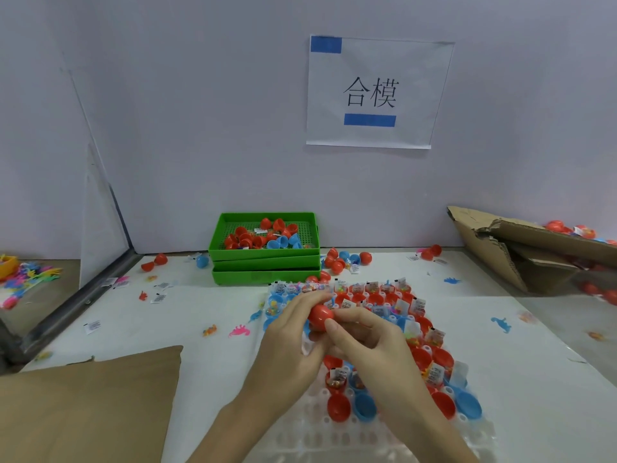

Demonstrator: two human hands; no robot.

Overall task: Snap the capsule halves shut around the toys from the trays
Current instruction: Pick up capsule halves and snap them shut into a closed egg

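A red capsule (320, 316) is held above the clear plastic tray (310, 432) in the middle of the table. My left hand (293, 342) grips it from the left and below. My right hand (367, 339) pinches it from the right with thumb and fingers. The tray holds several red and blue capsule halves (339, 407), many with small packeted toys (434, 335) inside. Whether the held capsule is fully closed is hidden by my fingers.
Stacked green trays (263, 259) with loose red and blue halves stand at the back. Closed capsules (347, 259) lie beside them. A torn cardboard box (521, 248) is at the right, brown cardboard (86, 406) at the front left. Small toys and labels lie scattered on the white table.
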